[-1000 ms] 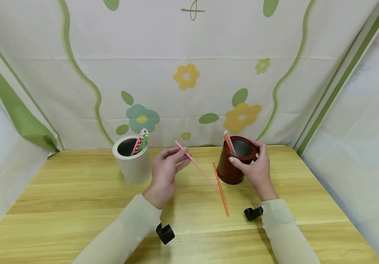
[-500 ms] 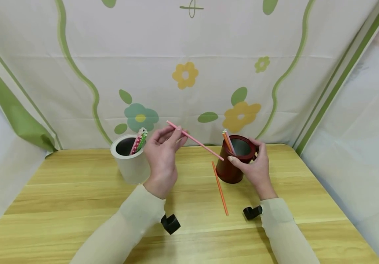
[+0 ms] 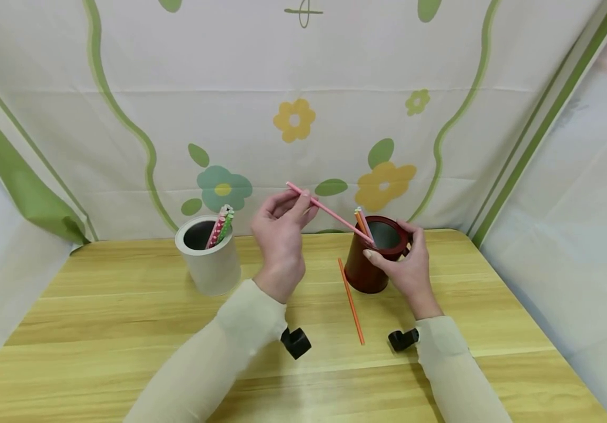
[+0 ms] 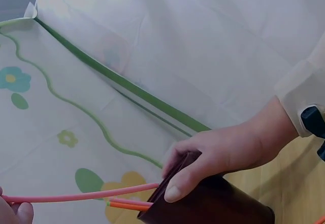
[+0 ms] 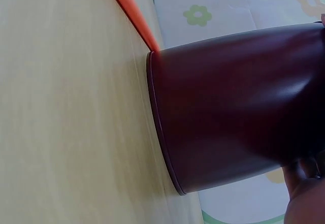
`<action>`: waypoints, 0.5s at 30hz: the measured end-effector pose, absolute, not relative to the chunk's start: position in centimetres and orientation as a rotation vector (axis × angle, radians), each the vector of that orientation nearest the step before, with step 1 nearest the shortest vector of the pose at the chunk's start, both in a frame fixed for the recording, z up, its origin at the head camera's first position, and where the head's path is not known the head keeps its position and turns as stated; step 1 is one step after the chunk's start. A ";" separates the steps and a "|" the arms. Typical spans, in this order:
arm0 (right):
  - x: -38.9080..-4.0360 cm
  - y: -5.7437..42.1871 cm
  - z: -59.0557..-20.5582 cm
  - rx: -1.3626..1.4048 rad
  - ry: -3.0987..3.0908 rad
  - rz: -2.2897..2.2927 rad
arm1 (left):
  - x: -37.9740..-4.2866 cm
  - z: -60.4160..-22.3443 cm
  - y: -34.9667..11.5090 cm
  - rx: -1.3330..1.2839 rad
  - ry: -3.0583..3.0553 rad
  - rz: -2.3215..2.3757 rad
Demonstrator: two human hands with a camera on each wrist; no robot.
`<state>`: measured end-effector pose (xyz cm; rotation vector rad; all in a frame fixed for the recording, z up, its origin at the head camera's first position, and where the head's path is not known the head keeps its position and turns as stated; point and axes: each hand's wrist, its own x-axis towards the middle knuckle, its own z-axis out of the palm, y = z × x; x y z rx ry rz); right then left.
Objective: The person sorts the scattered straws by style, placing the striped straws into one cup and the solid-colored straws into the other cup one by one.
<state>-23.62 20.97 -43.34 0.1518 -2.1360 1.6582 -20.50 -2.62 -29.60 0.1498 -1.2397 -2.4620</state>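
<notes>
My left hand [image 3: 284, 238] pinches a pink straw [image 3: 335, 215] between thumb and fingers. The straw slants down to the right, and its lower end lies at the mouth of a dark red mug [image 3: 365, 267]. Around the mug's rim and handle side my right hand [image 3: 408, 267] grips, thumb at the front. Inside the mug lean several straws [image 4: 131, 205], orange and pale purple among them. Flat on the table, left of the mug's base, lies an orange straw [image 3: 352, 302]; the right wrist view shows that orange straw [image 5: 131, 11] close against the base.
A white cup [image 3: 210, 270] stands at the left, holding several patterned straws [image 3: 221, 228], pink dotted and green. Behind the wooden table [image 3: 123, 329] hangs a flowered curtain [image 3: 303, 64], with white cloth at both sides.
My left hand has risen and moved right, bringing the pink straw from above the table to the mug's rim. The right hand keeps its grip on the mug.
</notes>
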 end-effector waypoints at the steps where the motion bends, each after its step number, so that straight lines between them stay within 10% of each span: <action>1: -23.6 21.0 -43.3 0.152 -2.135 1.660 | -20.7 -29.7 -2.4 0.153 -1.240 -2.465; 15: -23.7 21.0 -43.5 0.143 -2.137 1.654 | -21.7 -32.1 -0.1 0.258 -1.376 -2.555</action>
